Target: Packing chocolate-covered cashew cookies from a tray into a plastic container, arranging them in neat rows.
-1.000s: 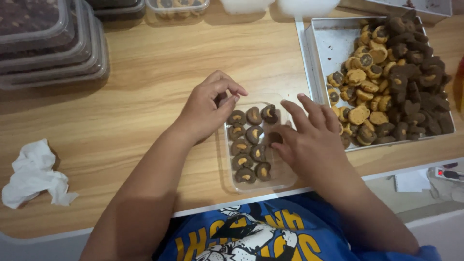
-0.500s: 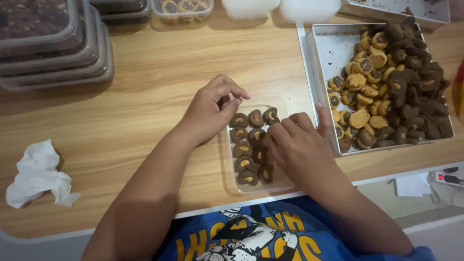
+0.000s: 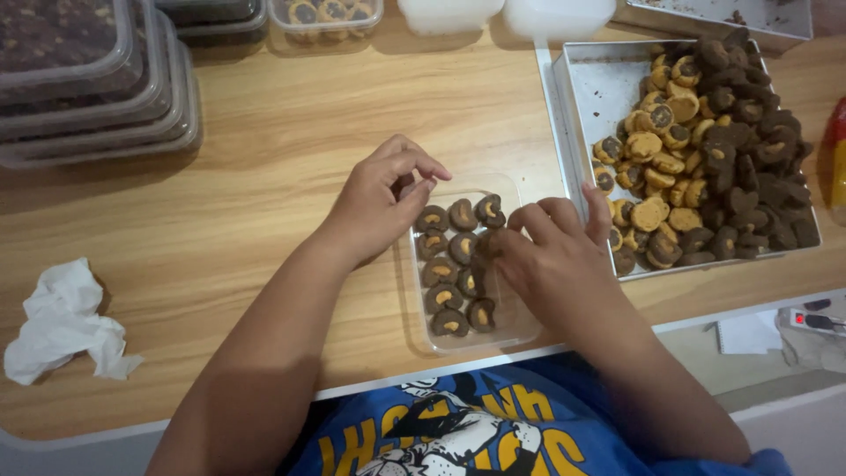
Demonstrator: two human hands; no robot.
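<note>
A clear plastic container (image 3: 520, 330) lies on the wooden table in front of me, with several small round brown cookies (image 3: 445, 269) set in rows inside. My left hand (image 3: 379, 203) rests at the container's upper left corner, fingertips pinched together by the top row. My right hand (image 3: 551, 260) covers the container's right side, fingers curled down onto the cookies; whether it holds one is hidden. To the right stands a metal baking tray (image 3: 586, 84) heaped with dark and light brown cookies (image 3: 705, 159).
Stacked lidded plastic containers (image 3: 88, 88) of dark cookies sit at the back left, and another filled container (image 3: 326, 13) at the back. A crumpled white tissue (image 3: 62, 322) lies near the left front edge. White lids (image 3: 502, 13) lie at the back.
My right hand has slid left and down onto the container's right column of cookies. My left hand's fingers have closed into a pinch at the top row.
</note>
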